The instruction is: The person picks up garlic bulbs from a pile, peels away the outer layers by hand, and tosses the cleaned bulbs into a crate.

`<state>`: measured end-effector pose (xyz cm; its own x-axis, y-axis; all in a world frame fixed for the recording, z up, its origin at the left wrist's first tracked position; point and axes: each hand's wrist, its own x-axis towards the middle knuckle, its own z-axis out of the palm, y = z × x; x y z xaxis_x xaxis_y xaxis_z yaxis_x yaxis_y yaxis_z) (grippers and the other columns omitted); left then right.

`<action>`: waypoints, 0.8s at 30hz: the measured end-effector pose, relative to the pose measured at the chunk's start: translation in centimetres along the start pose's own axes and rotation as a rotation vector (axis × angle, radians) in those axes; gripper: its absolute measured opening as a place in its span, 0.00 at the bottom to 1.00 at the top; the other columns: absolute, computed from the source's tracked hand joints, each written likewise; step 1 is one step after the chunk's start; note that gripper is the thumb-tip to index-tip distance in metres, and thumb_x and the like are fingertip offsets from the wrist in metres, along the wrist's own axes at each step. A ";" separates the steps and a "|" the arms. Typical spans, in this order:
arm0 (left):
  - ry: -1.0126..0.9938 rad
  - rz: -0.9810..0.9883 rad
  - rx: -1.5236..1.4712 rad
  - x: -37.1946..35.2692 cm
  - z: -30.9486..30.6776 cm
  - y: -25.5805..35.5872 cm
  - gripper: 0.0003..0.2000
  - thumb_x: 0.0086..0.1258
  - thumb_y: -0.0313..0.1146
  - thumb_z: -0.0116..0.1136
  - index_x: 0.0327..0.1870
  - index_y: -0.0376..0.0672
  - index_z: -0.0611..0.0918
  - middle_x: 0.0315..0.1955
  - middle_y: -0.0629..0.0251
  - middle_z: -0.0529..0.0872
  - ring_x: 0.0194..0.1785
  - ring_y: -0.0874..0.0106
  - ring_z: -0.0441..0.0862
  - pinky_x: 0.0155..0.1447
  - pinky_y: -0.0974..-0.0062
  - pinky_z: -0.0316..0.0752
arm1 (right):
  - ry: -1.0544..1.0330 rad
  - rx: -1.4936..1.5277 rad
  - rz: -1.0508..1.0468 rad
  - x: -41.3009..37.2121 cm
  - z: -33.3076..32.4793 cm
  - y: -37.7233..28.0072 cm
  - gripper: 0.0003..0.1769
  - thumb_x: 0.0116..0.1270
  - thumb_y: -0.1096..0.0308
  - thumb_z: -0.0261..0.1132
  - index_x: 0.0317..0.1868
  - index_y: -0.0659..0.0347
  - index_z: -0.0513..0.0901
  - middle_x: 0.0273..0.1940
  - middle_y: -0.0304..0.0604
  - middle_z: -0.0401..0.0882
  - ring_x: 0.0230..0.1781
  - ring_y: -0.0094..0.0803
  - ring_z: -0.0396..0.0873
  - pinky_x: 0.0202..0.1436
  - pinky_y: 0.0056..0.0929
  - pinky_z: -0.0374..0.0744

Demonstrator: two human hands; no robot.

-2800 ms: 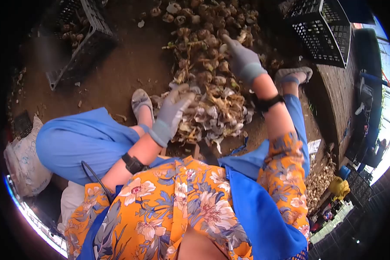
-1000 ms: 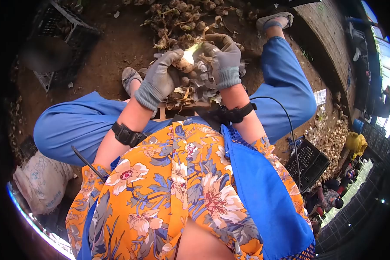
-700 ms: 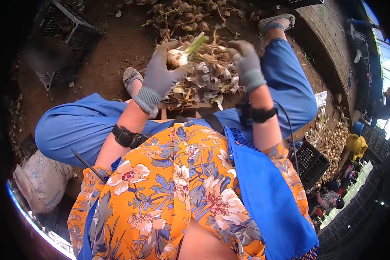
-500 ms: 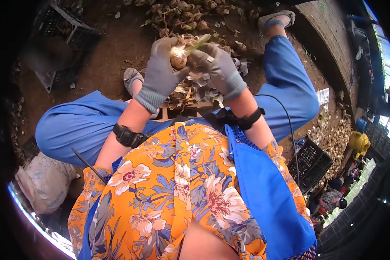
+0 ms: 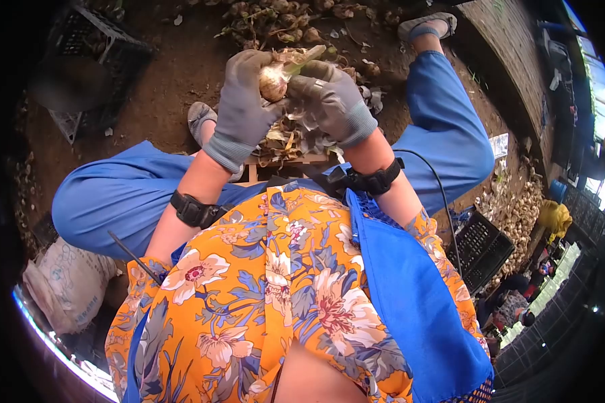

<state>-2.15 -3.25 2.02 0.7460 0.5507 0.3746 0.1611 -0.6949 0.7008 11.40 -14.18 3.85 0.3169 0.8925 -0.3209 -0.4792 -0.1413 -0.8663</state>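
A garlic bulb (image 5: 273, 84) with a pale stem is held up between my two gloved hands. My left hand (image 5: 243, 101) is closed around its left side, thumb below it. My right hand (image 5: 337, 101) has its fingers bent and pinched against the bulb's right side, by the stem and its loose skin. Exactly what the right fingertips grip is partly hidden. Peeled skins and dry leaves (image 5: 280, 146) lie in a heap under the hands.
More unpeeled garlic (image 5: 275, 27) lies on the dirt floor ahead. Black crates stand at the upper left (image 5: 94, 60) and at right (image 5: 480, 248). A large garlic pile (image 5: 521, 215) lies beyond the right crate. A white sack (image 5: 70, 285) sits at lower left.
Both hands have shifted slightly left and up with the garlic bulb. The stem has tilted flatter, and its green part shows less. The grip looks much the same.
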 end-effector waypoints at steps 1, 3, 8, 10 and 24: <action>0.003 0.028 0.032 0.1 -0.1 0.0 0.36 0.44 0.31 0.77 0.56 0.38 0.71 0.52 0.51 0.72 0.57 0.55 0.71 0.63 0.63 0.69 | 0.045 0.074 0.036 0.0 0.2 0.1 0.08 0.69 0.67 0.62 0.39 0.64 0.81 0.29 0.36 0.80 0.27 0.19 0.75 0.29 0.18 0.72; 0.003 0.053 0.035 0.3 -0.3 0.2 0.36 0.44 0.31 0.77 0.56 0.37 0.71 0.52 0.51 0.72 0.57 0.55 0.71 0.63 0.63 0.68 | 0.094 0.149 0.074 0.2 0.1 0.3 0.07 0.69 0.68 0.62 0.40 0.64 0.81 0.31 0.37 0.81 0.27 0.19 0.76 0.30 0.19 0.73; -0.007 0.058 0.079 0.2 -0.4 0.6 0.35 0.48 0.31 0.76 0.59 0.37 0.72 0.53 0.55 0.75 0.55 0.60 0.74 0.60 0.66 0.72 | 0.077 -0.054 0.043 0.3 -0.5 0.3 0.08 0.63 0.75 0.64 0.42 0.66 0.83 0.41 0.39 0.83 0.39 0.26 0.81 0.43 0.26 0.78; -0.139 -0.339 -0.411 -0.3 0.0 0.2 0.30 0.58 0.36 0.71 0.60 0.38 0.72 0.52 0.60 0.78 0.51 0.68 0.78 0.56 0.70 0.77 | 0.180 -0.561 -0.196 1.1 -1.7 1.1 0.09 0.60 0.76 0.64 0.42 0.66 0.82 0.39 0.42 0.81 0.39 0.31 0.80 0.43 0.28 0.77; -0.192 -0.668 -0.733 -0.9 0.6 -0.1 0.30 0.62 0.41 0.67 0.60 0.33 0.69 0.45 0.60 0.79 0.44 0.75 0.81 0.42 0.82 0.78 | 0.030 -0.264 -0.030 0.2 -2.2 1.0 0.08 0.67 0.74 0.62 0.46 0.67 0.79 0.32 0.36 0.81 0.30 0.19 0.77 0.35 0.20 0.77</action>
<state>-2.43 -3.98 1.23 0.7500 0.5944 -0.2900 0.1956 0.2195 0.9558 12.82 -15.12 2.09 0.3536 0.8857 -0.3009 -0.2400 -0.2250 -0.9443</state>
